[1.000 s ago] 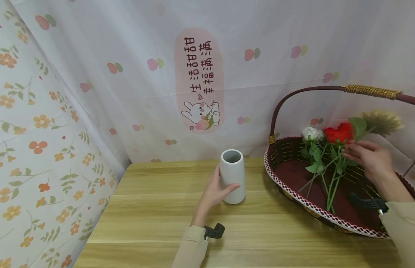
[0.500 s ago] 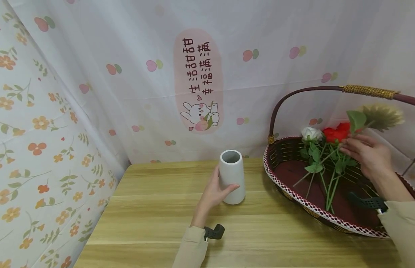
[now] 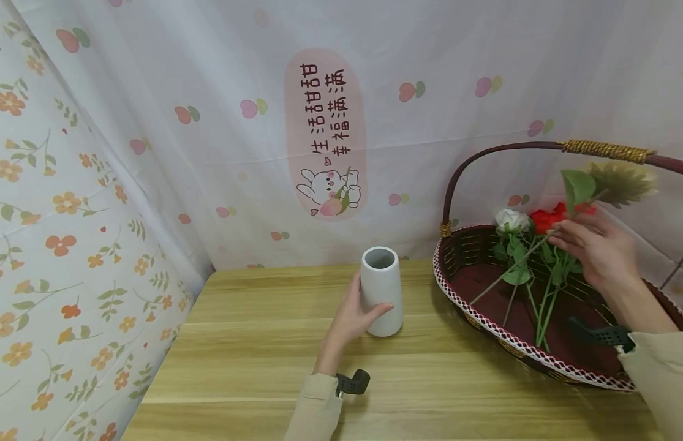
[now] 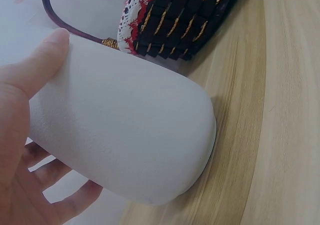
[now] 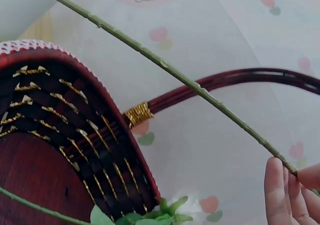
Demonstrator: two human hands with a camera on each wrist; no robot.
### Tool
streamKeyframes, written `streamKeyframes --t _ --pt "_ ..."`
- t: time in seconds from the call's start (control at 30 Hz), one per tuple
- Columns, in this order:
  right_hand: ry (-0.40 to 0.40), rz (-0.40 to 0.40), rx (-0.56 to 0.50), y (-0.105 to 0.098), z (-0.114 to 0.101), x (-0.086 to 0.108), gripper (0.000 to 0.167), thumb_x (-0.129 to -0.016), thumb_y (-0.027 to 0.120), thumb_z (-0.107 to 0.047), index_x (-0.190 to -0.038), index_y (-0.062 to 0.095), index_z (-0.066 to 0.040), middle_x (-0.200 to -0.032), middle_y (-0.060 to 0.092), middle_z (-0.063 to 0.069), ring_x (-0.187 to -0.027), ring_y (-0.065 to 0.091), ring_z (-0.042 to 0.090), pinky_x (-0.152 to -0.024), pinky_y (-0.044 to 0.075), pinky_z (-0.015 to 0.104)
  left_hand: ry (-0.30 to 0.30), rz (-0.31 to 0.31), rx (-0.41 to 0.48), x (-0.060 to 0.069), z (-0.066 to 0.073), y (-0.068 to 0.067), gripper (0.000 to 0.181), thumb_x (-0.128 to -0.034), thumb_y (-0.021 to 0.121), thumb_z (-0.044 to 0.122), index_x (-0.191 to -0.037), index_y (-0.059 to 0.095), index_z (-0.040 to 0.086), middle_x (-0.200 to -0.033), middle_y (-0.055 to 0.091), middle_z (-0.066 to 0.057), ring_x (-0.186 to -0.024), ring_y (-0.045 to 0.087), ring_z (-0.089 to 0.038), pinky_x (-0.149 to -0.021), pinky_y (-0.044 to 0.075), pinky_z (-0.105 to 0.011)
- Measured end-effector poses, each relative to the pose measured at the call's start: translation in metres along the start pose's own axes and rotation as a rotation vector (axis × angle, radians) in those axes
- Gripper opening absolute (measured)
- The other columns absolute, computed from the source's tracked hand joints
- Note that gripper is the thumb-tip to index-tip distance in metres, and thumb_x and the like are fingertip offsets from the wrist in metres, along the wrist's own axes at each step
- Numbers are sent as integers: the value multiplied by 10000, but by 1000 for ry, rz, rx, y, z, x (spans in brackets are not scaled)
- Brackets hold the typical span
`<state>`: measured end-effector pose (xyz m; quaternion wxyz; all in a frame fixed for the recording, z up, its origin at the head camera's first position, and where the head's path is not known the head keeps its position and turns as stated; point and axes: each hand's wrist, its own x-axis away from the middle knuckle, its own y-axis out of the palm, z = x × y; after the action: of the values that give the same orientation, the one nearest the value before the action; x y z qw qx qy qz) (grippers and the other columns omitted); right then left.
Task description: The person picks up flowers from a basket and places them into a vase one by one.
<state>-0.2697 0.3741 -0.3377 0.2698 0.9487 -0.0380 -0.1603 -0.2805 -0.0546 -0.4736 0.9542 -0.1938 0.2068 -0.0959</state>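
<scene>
A white curtain printed with pink fruit [image 3: 457, 49] hangs behind a pale wood-grain tabletop [image 3: 236, 355]. Coming in from eight o'clock, the left hand [image 3: 353, 314] grasps a white, smooth, tapering cylindrical vase [image 3: 383, 291], upright on the tabletop. At the vase's three o'clock sits a dark-brown woven basket with an arched handle [image 3: 473, 275], containing a white rose [image 3: 512, 220] and red roses [image 3: 546, 220]. Above it, the right hand [image 3: 606, 250] pinches a yellowish-green artificial flower [image 3: 619, 182], stem end towards eight o'clock.
</scene>
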Motion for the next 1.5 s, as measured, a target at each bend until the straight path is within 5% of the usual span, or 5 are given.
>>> streamKeyframes --t 0.43,1.5 --pt "0 -41 -35 20 4 6 225 -973 511 154 -1012 709 53 -870 744 172 -762 746 262 -687 608 359 5 -5 10 0 1 -1 933 -866 811 389 -1586 237 238 -1519 411 -26 -1335 456 -234 -1091 384 -534" --pt "55 -185 199 61 27 22 167 -987 577 63 -1037 717 -14 -927 750 102 -801 736 196 -737 597 307 -17 0 6 3 3 0 953 -867 807 399 -1597 217 232 -1543 385 -49 -1361 429 -246 -1101 368 -530"
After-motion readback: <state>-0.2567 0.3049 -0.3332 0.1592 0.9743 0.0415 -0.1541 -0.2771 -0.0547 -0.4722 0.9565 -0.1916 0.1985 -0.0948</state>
